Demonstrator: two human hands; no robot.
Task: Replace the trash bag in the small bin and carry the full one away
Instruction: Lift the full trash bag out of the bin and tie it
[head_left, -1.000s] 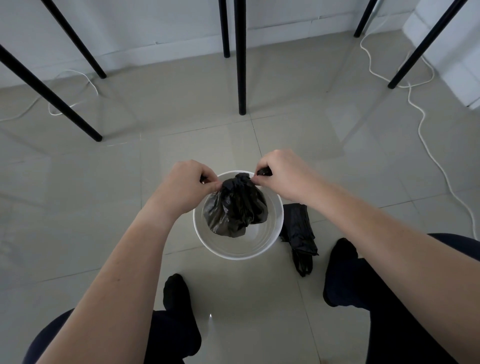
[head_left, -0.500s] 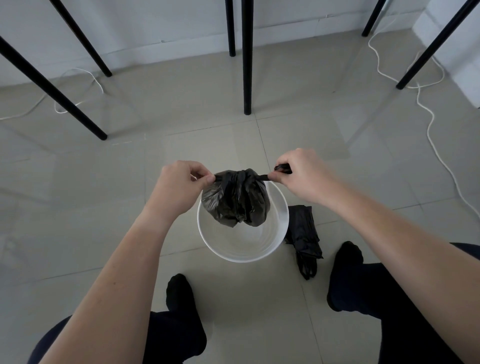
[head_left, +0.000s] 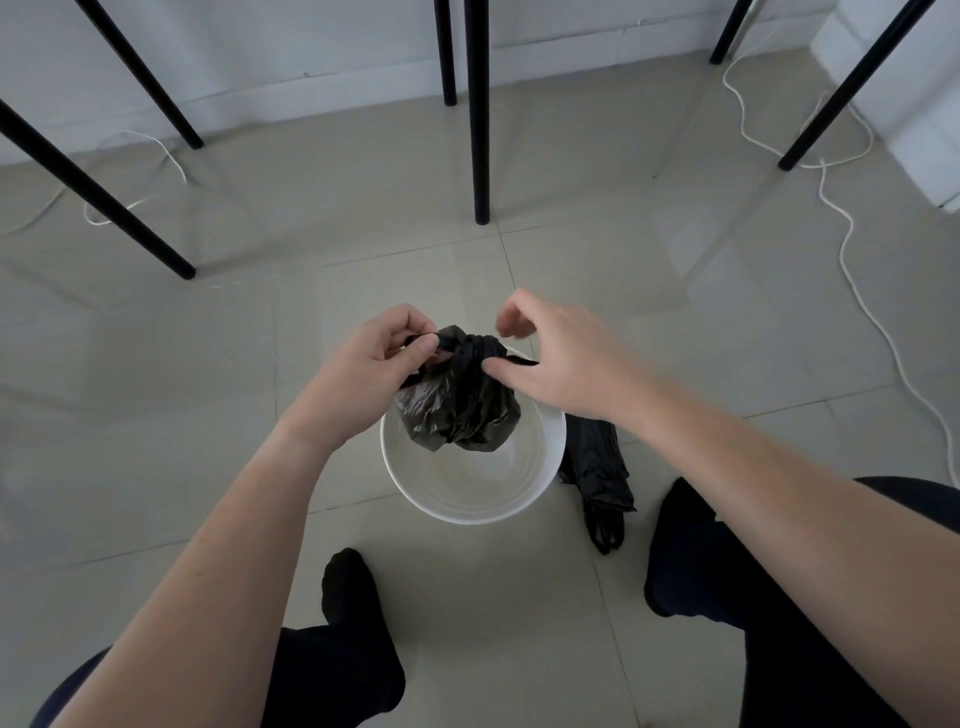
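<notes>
A full black trash bag (head_left: 457, 410), knotted at the top, hangs just above the small white bin (head_left: 467, 515) on the tiled floor. My left hand (head_left: 363, 374) pinches one twisted end of the knot between thumb and forefinger. My right hand (head_left: 561, 358) is on the other side of the knot, its thumb touching the bag and its fingers lifted and loosely curled, holding nothing. The bin's inside looks bare white. A folded black bag (head_left: 597, 467) lies on the floor against the bin's right side.
Black table legs (head_left: 478, 114) stand ahead, at the far left and at the far right. White cables (head_left: 852, 249) trail over the floor on the right and at the back left. My feet in dark socks (head_left: 353, 587) flank the bin.
The bag has risen a little out of the bin. My right hand has let go of the right end of the knot and its fingers have lifted; my left hand keeps its pinch.
</notes>
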